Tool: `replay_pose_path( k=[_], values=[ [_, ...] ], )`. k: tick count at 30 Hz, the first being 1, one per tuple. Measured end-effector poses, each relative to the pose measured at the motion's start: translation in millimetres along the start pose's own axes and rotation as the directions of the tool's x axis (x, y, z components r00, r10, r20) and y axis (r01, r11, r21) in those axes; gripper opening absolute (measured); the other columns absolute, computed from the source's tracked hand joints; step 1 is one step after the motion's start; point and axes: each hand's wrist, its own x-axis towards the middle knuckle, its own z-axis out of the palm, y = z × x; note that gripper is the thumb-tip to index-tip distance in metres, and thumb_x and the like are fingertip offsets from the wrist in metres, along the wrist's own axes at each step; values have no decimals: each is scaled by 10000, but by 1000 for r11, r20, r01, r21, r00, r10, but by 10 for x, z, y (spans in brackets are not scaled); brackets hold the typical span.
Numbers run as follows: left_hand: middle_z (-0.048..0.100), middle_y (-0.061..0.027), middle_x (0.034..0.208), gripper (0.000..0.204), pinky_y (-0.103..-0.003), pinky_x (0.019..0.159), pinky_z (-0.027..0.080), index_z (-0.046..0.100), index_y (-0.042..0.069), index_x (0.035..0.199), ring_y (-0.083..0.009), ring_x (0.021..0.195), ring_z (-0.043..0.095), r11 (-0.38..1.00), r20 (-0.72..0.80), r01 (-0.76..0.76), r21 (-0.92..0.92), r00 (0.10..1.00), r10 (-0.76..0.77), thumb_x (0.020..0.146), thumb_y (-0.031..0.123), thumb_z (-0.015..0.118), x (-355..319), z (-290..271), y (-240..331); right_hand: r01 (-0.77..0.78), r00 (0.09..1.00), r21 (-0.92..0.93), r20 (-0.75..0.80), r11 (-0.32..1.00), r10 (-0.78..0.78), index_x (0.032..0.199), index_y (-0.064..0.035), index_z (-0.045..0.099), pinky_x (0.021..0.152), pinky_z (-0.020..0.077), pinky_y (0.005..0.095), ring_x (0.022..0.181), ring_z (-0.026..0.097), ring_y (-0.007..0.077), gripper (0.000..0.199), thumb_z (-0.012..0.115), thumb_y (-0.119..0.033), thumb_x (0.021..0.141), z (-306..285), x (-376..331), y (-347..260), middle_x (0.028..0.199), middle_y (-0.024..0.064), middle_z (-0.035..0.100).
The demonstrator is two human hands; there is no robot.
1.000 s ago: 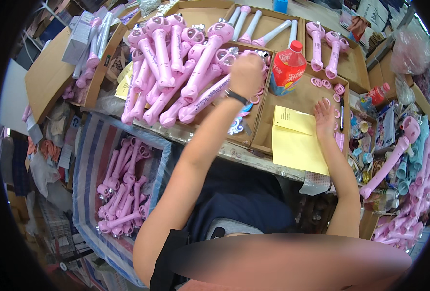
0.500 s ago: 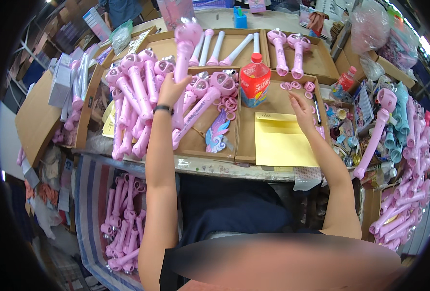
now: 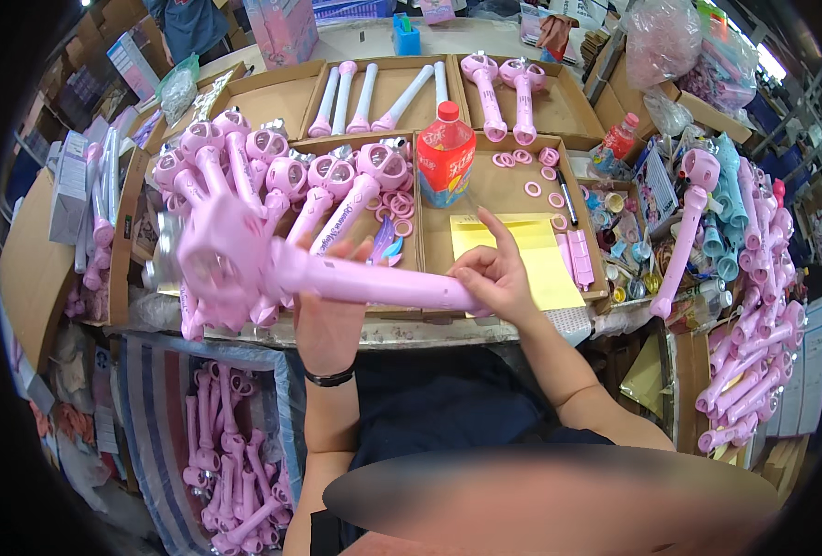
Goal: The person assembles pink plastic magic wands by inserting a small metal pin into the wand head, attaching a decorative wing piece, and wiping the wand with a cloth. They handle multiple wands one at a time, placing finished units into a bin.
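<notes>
A pink toy wand [image 3: 364, 282] lies level in front of me, its round head with an oval window to the left. My right hand [image 3: 499, 278] pinches the handle's right end between thumb and fingers, with the index finger raised. Behind the handle is my left hand [image 3: 330, 324], palm showing and fingers stretched out; whether it bears the wand's weight is unclear. Several similar wands [image 3: 235, 176] are heaped at the left of the table. A yellow envelope [image 3: 531, 255] lies flat behind my right hand, near a red-capped drink bottle [image 3: 446, 162] and small pink rings [image 3: 533, 189].
Cardboard trays [image 3: 568, 111] line the table, one holding white-and-pink sticks [image 3: 364, 97]. A black pen [image 3: 567, 199] lies beside the rings. At lower left a striped bag [image 3: 156, 398] contains more wands; others are piled at right [image 3: 753, 371]. Another person [image 3: 188, 28] stands far left.
The wand has come from upright over the left heap down toward me and now lies level. My right hand has moved left from beside the envelope onto its handle end. My left fingers have loosened.
</notes>
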Motion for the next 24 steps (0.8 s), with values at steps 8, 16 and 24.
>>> replay_pose_path(
  k=[8,16,24],
  values=[
    [430,-133,1405,478,-578,1077,330,368,127,1303,-378,1349,349,983,-19,182,-28,983,-183,891,73,605,-475,-293,36,124,983,-435,-69,892,-171,1312,-73,514,736,484,237,834,597,91,527,685,-33,815,-247,276,-461,1085,63,605],
    [406,-62,1438,417,-565,1074,347,436,183,1304,-304,1318,401,998,-267,60,11,962,-55,940,339,565,-598,-251,-75,377,910,51,-207,925,-359,942,-5,566,672,461,230,729,546,115,67,603,2,887,292,-40,-295,934,100,591],
    [409,-43,1426,486,-529,1098,338,422,181,1310,-282,1320,398,997,-430,-3,77,902,36,916,431,556,-640,-48,-222,140,942,134,-324,981,-90,922,-17,568,537,369,201,582,452,64,67,611,-69,916,792,-137,63,766,37,575]
  ],
)
